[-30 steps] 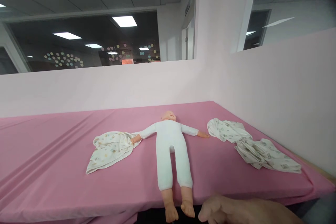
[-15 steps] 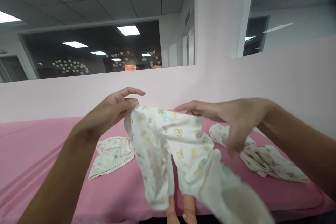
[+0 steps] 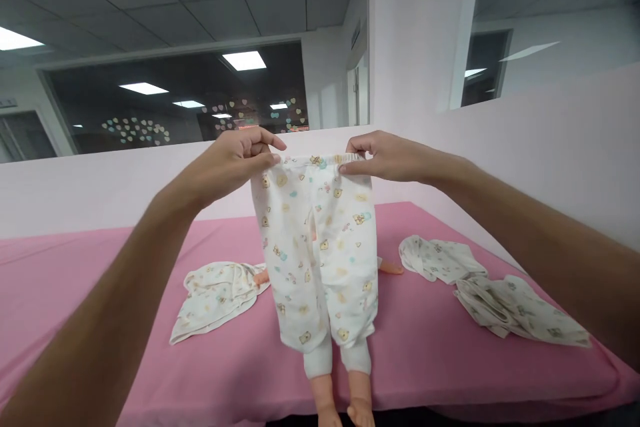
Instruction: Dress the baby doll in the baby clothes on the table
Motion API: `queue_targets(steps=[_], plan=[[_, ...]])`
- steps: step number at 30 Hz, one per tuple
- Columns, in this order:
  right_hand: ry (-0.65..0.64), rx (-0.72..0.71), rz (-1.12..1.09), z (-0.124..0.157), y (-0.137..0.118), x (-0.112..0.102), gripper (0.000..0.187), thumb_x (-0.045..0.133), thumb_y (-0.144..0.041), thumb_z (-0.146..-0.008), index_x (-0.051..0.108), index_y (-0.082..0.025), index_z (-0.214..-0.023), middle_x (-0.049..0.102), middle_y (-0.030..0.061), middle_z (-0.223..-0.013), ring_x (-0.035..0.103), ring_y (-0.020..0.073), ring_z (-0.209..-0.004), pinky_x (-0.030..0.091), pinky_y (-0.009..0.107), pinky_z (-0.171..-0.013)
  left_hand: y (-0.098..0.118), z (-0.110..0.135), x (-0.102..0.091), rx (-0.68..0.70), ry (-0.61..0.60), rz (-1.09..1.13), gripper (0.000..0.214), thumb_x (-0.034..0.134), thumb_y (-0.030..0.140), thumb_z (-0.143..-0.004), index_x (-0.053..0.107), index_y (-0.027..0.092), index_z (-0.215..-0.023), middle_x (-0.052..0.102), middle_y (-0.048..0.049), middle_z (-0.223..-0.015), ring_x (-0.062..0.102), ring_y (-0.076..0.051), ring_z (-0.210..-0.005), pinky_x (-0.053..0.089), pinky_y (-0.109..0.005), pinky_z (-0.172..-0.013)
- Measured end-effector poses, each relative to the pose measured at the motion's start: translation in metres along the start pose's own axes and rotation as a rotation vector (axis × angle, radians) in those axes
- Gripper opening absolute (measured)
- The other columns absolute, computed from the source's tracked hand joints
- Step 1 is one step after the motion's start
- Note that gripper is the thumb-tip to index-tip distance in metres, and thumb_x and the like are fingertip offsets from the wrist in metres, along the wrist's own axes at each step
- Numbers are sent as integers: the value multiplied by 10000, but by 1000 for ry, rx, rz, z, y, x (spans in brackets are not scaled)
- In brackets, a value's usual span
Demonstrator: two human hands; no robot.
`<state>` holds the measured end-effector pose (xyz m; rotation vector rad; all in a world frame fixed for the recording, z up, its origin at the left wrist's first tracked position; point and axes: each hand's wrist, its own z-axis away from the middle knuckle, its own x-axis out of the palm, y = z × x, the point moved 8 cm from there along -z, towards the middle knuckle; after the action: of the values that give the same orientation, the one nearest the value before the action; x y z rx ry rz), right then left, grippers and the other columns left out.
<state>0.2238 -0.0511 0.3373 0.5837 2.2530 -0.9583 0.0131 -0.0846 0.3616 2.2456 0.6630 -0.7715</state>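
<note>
A pair of white baby pants (image 3: 320, 240) with a small bear print hangs upright, waistband at the top. My left hand (image 3: 240, 157) pinches one end of the waistband between thumb and fingers. At the other end my right hand (image 3: 383, 157) grips the elastic, thumb in front. Behind the pants a baby doll (image 3: 325, 390) lies on the pink sheet, feet toward me. Its bare feet, white cuffs at the lower legs and both hands show; the pants cover its body and head.
On the pink-covered bed (image 3: 225, 370), a folded patterned garment (image 3: 215, 300) lies left of the doll. Two more printed cloth pieces lie to the right, one a crumpled garment (image 3: 520, 313). A white wall (image 3: 415, 167) with windows rises behind the bed.
My right hand has come to the waistband and now grips it. The pants have been raised and straightened, so both legs hang down side by side. The doll's hands have come into view.
</note>
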Motion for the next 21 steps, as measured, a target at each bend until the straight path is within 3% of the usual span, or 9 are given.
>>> queue_targets(steps=[5, 8, 13, 18, 21], plan=[[123, 80, -119, -12, 19, 4, 296, 789, -311, -680, 532, -194, -589, 514, 17, -667, 484, 139, -631, 317, 260, -514, -7, -1, 22, -83, 33, 173, 334, 639, 276, -769, 620, 195, -1092, 575, -10, -669, 559, -180, -702, 423, -301, -664], [111, 183, -147, -15, 26, 12, 250, 748, -313, -708, 548, -197, -613, 579, 54, -719, 520, 168, -664, 368, 282, -520, -9, -5, 30, -110, 97, 244, 432, 623, 247, -774, 553, 191, -1197, 581, -15, -707, 574, -197, -740, 427, -326, -700], [-20, 250, -430, -10, 2, 35, 164, 674, -244, -738, 561, -199, -627, 629, 79, -740, 571, 191, -699, 472, 329, -585, 5, -12, 47, -112, 92, 283, 465, 605, 256, -784, 514, 188, -1234, 596, -23, -776, 591, -213, -801, 433, -350, -750], [78, 202, -613, -4, -13, 34, 189, 592, -82, -696, 513, -204, -577, 579, 39, -699, 562, 164, -715, 473, 296, -619, 24, -7, 53, -90, 105, 301, 455, 566, 245, -814, 488, 192, -1259, 593, -23, -790, 598, -217, -833, 448, -363, -783], [108, 175, -632, 1, -13, 33, 197, 537, -97, -724, 498, -211, -569, 560, 32, -680, 566, 166, -712, 478, 307, -635, 26, -4, 53, -112, 112, 325, 479, 538, 212, -820, 464, 179, -1291, 589, -20, -781, 608, -213, -828, 459, -379, -805]])
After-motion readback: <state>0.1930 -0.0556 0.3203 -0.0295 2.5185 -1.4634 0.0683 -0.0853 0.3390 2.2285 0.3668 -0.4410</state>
